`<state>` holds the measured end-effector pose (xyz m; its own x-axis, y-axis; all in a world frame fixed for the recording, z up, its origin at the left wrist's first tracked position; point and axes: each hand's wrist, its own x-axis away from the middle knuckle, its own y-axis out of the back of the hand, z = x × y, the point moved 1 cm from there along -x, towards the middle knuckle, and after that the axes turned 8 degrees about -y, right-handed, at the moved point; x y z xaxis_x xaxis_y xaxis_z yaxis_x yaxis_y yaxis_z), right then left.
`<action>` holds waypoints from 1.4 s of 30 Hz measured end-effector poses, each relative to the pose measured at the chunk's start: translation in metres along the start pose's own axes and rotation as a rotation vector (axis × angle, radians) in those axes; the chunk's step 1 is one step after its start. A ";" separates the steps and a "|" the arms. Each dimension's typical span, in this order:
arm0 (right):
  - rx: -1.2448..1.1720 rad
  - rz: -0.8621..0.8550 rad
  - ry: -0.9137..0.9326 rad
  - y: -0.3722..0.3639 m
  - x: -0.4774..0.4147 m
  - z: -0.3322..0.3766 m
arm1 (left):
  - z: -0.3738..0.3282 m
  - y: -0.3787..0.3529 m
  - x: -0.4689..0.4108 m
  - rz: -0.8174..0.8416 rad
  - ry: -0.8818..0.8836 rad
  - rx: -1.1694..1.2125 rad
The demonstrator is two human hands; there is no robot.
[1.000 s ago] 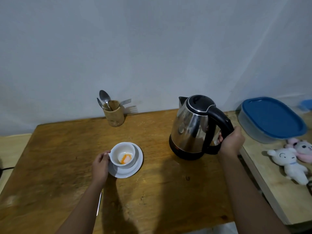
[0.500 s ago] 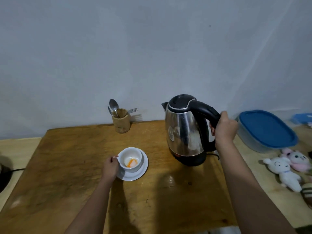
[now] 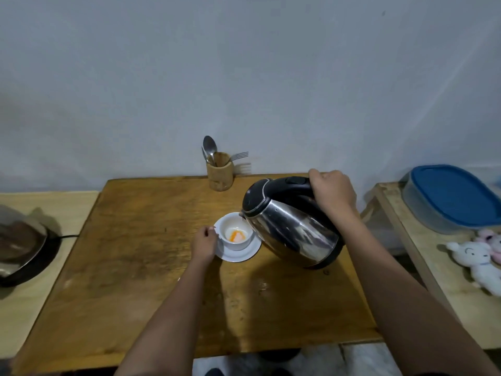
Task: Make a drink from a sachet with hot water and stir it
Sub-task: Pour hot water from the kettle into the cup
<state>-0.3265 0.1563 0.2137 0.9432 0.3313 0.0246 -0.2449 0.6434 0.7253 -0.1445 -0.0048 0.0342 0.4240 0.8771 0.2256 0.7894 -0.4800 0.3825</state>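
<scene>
Right hand (image 3: pixel 333 191) wrapped around the black handle of the stainless-steel electric kettle (image 3: pixel 291 229), kettle off its base and tipped down toward the left hand, spout sitting right at the far rim of the small white ceramic cup (image 3: pixel 235 233). Left hand (image 3: pixel 204 244) closed on the cup's near-left side, apparently at the handle, steadying it; cup stands on a white round saucer (image 3: pixel 238 253) on the worn wooden bench (image 3: pixel 135 253).

Status of task:
- Sachet step looks done: orange and pale powder lies in the bottom of the cup, apparently dry. No sachet visible.
- Pour: at onset. No stream of water can be made out; cannot tell whether any has reached the cup.
- Stir: not begun. Metal spoon (image 3: pixel 210 145) stands in the cylindrical wooden utensil holder (image 3: pixel 220 175) beyond both hands, at the back edge of the bench, beside a fork.

Judgement: roughly midway. Remaining: fill the cup, set the kettle down, fetch the spoon, stir.
</scene>
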 end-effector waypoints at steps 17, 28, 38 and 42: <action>0.340 0.054 0.264 -0.018 0.006 0.038 | 0.001 0.007 -0.003 0.081 -0.018 -0.040; 0.355 0.038 0.273 -0.019 0.006 0.037 | -0.004 0.008 -0.003 0.083 0.005 -0.083; 0.372 0.011 0.251 -0.013 0.009 0.031 | -0.001 0.006 -0.008 0.095 0.001 -0.100; 0.361 -0.004 0.241 -0.010 0.009 0.032 | -0.002 0.007 -0.008 0.088 0.007 -0.097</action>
<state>-0.3082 0.1307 0.2284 0.8540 0.5087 -0.1093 -0.1066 0.3767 0.9202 -0.1434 -0.0149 0.0370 0.4869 0.8314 0.2679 0.7024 -0.5550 0.4456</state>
